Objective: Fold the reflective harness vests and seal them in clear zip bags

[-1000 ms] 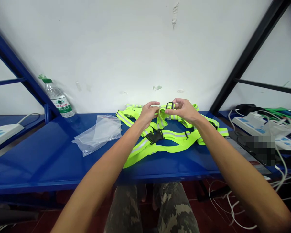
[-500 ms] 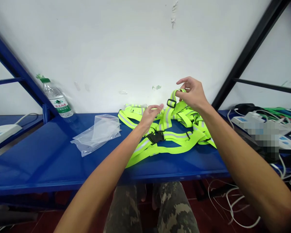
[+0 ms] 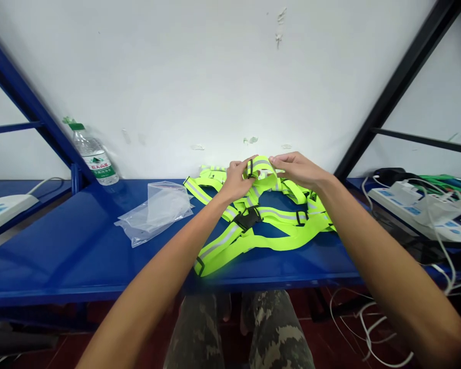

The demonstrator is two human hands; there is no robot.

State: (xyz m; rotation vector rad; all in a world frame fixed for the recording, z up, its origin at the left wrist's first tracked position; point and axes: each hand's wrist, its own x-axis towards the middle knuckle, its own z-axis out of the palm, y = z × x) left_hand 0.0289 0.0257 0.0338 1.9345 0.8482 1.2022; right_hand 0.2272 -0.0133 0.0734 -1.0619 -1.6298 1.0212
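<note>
Two hands are at work on a neon yellow-green webbing safety harness (image 3: 280, 215) with silver reflective stripes, which lies in a loose heap at the far middle of a blue painted steel surface (image 3: 61, 246). Your left hand (image 3: 238, 179) has its fingers and thumb pressed together on a raised loop of band (image 3: 261, 171), right beside a small black plastic slider (image 3: 249, 168). Your right hand (image 3: 297, 170) comes in from the right, its fingers stretched toward the same loop. Their tips meet its right side, but you cannot tell from this view whether they pinch it or only rest there.

The harness should handle as light, soft and floppy, sagging and twisting wherever it lacks support. The firmest places to take hold are the sliders and the black plastic buckle (image 3: 248, 219) near the middle of the heap. Its long axis runs roughly left to right, the nearest strap rising from its near-left end toward the far right, while the raised loop sits between your hands.

To the left lies a crumpled clear plastic bag (image 3: 153, 215). Beyond it, at far left, stands a clear water bottle (image 3: 94, 156) with a green cap. A white power strip (image 3: 411, 205) sits off to the right among tangled cables.
</note>
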